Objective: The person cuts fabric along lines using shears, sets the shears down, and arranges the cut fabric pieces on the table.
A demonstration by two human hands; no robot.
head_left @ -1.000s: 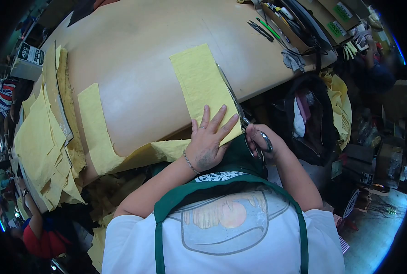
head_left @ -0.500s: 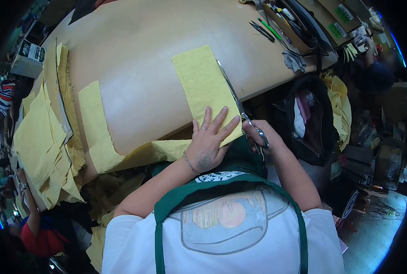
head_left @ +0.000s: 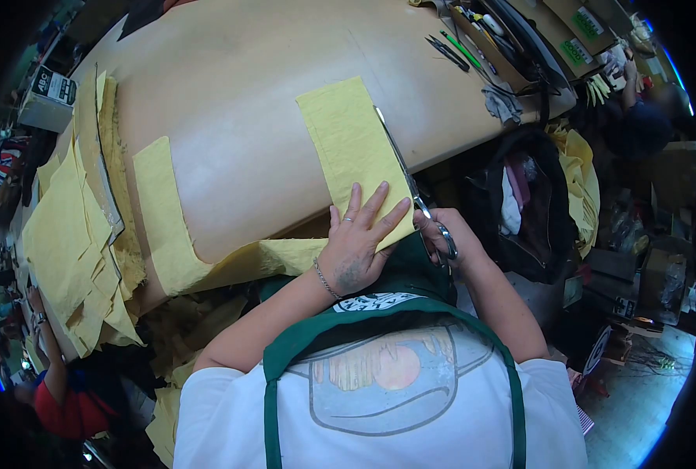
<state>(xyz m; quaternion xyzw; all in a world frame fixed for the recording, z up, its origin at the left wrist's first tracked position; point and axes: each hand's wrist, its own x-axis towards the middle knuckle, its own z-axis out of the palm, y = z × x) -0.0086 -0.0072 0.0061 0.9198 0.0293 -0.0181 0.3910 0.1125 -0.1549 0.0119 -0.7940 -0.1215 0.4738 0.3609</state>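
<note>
Spread flat, my left hand (head_left: 361, 238) presses on a piece of yellow cloth (head_left: 343, 134) at the table's front edge, fingers apart. My right hand (head_left: 451, 234) is wrapped round the handles of large metal scissors (head_left: 395, 150), whose blades lie along the right edge of the cloth. From under my left hand the cloth runs left in a sagging strip (head_left: 262, 256) over the table edge. Its left end (head_left: 159, 184) lies flat on the table. Part of the scissor handles is hidden by my right fingers.
Stacked yellow cloth pieces (head_left: 66, 242) lie at the table's left. Pens (head_left: 461, 50) and a grey rag (head_left: 502, 104) sit back right. An open black bag (head_left: 529, 205) hangs beside the table. Other people are at the far left (head_left: 66, 402) and far right (head_left: 637, 125).
My right hand has closed the scissor handles together and shifted slightly. The far end of the cloth has moved a little to the right. My left hand has stayed almost in place.
</note>
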